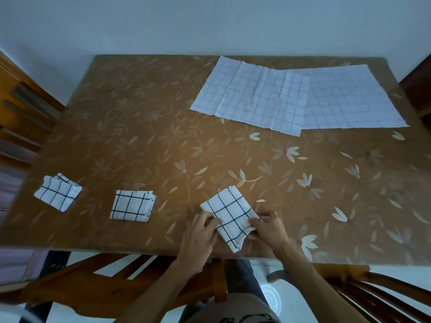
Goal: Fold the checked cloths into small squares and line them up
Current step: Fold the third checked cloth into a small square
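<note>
Head view, left hand (pixel 199 231) and right hand (pixel 268 226), fingers clamped on half-folded checked cloth (pixel 229 216), two folded squares (pixel 133 205) leftward on bench (pixel 140 136).

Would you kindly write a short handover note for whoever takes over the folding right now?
Left hand and right hand: both hold the half-folded cloth at the table's near edge.
Done: two folded squares, the left and the middle, lined up on its left.
Left: finish this fold, then fold the two flat cloths, one overlapping the other, far right.
</note>
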A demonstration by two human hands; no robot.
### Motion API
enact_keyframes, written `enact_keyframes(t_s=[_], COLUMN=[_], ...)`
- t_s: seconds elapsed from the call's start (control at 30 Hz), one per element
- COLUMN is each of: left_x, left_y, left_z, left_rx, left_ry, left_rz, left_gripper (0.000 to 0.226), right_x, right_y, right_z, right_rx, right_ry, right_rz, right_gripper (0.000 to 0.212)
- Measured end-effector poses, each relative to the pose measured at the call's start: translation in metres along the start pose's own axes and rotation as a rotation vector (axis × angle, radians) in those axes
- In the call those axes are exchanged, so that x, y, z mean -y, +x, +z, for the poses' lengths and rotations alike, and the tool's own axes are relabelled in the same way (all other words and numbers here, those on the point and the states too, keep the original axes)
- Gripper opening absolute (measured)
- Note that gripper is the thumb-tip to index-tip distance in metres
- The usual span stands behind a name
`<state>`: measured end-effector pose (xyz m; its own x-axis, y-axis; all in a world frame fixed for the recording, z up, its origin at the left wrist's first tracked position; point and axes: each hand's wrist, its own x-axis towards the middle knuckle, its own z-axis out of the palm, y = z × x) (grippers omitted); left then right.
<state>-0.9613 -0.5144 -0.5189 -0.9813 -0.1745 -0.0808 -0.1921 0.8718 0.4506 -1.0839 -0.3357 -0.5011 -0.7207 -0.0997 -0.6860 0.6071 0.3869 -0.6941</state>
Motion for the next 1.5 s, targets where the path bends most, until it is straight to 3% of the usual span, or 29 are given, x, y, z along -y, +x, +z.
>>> enact_keyframes(t_s=[0.13,0.3,0.47,0.57,0.67,0.8,0.97,1.1,1.37,1.5], left_x=[0.002,0.009,0.021,0.029,0.032,0.036,0.042,0.041,0.034,0.030], left_y=[-0.006,-0.007,-0.007,-0.006,-0.005,-0.005,-0.010,-0.009,0.002,0.017], left_z=[-0.003,-0.008,-0.005,-0.004,-0.005,-0.006,-0.010,-0.006,-0.008,-0.002], left_rx=[0.007,0.004,-0.016,-0.044,-0.072,-0.052,-0.004,0.065,0.044,0.000], left_ry=[-0.044,-0.075,-0.180,-0.234,-0.299,-0.353,-0.053,-0.003,-0.278,-0.453], left_rz=[0.071,0.052,0.027,-0.009,-0.052,-0.078,0.144,0.250,-0.011,-0.252], left_gripper=[0.034,0.020,0.020,0.022,0.023,0.023,0.030,0.044,0.029,0.021], right_x=[-0.006,-0.009,-0.026,-0.023,-0.018,-0.014,-0.015,-0.016,-0.011,-0.008], right_y=[-0.009,-0.016,-0.007,-0.007,-0.005,0.010,0.018,0.016,0.015,0.023], right_z=[0.004,0.005,-0.008,-0.015,-0.012,-0.003,-0.001,-0.004,-0.002,0.010], right_rx=[-0.009,0.155,0.089,0.170,0.254,0.203,0.202,0.208,0.143,0.100], right_ry=[0.002,0.014,-0.331,-0.639,-0.817,-0.907,-0.940,-0.951,-0.796,-0.699], right_rz=[-0.017,0.010,-0.236,-0.447,-0.533,-0.582,-0.620,-0.620,-0.460,-0.362], right_gripper=[0.038,0.040,0.022,0.052,0.064,0.055,0.027,0.025,0.017,0.033])
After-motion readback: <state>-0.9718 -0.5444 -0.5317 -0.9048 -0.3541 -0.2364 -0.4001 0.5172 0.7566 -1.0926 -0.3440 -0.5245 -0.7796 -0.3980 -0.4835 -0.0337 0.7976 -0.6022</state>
